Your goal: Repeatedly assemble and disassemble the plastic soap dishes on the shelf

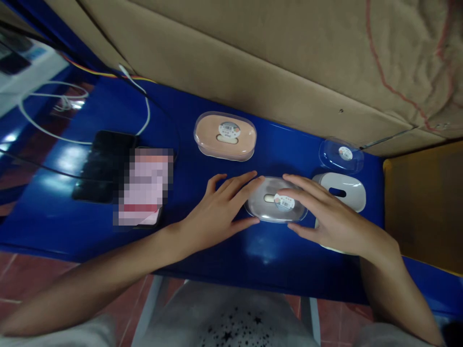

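Observation:
A grey oval box [258, 201] under a clear plastic lid sits on the blue table before me, with a small pale tab and a round barcode sticker on top. My left hand [224, 205] grips its left end, fingers on the far edge and thumb on the near one. At the right end, my right hand [325, 214] holds the box the same way, its fingers reaching over the lid by the sticker. Behind the left hand lies a similar peach oval box [206, 131] with a clear lid. A white oval cover [350, 188] with a slot is partly behind my right hand.
A loose clear lid [327, 153] with a sticker lies at the back right. To the left are a phone [148, 185] with a blurred-out screen, a black device [103, 159] and cables. Cardboard [231, 62] walls the back; a yellow-brown box side [423, 202] stands right.

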The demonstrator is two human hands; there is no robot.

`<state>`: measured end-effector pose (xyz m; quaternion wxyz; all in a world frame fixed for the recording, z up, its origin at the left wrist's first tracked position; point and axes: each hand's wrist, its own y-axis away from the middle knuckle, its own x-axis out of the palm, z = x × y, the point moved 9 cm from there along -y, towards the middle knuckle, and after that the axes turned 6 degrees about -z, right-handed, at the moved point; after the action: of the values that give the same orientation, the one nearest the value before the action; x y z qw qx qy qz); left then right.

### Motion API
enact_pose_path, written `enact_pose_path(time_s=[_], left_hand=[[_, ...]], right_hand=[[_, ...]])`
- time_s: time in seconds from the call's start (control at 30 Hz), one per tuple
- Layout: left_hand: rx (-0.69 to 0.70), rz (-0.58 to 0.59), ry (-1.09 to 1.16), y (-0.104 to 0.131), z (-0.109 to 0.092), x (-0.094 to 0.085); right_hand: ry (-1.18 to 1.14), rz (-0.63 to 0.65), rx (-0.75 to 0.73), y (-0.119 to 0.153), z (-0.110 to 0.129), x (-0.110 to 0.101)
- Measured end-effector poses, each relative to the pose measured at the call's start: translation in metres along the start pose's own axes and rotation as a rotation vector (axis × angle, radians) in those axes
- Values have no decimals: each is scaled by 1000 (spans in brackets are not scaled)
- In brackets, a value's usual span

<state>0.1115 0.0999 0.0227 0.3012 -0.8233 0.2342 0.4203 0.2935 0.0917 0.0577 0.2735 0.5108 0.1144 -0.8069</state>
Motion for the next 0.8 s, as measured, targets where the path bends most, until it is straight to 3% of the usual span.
enact_pose_path(time_s=[0.13, 0.57, 0.67, 0.8], left_hand=[[84, 2, -67, 0, -7, 1], [80, -18, -47, -1, -5, -4], [76, -18, -39, -1, -5, -4], [63, -9, -43, -1, -5, -4]], right_hand=[[-2, 13, -8, 0, 2, 1], [18, 3, -45, 2, 4, 4], [61, -78, 26, 29, -12, -13], [103, -263, 222, 100, -44, -28]])
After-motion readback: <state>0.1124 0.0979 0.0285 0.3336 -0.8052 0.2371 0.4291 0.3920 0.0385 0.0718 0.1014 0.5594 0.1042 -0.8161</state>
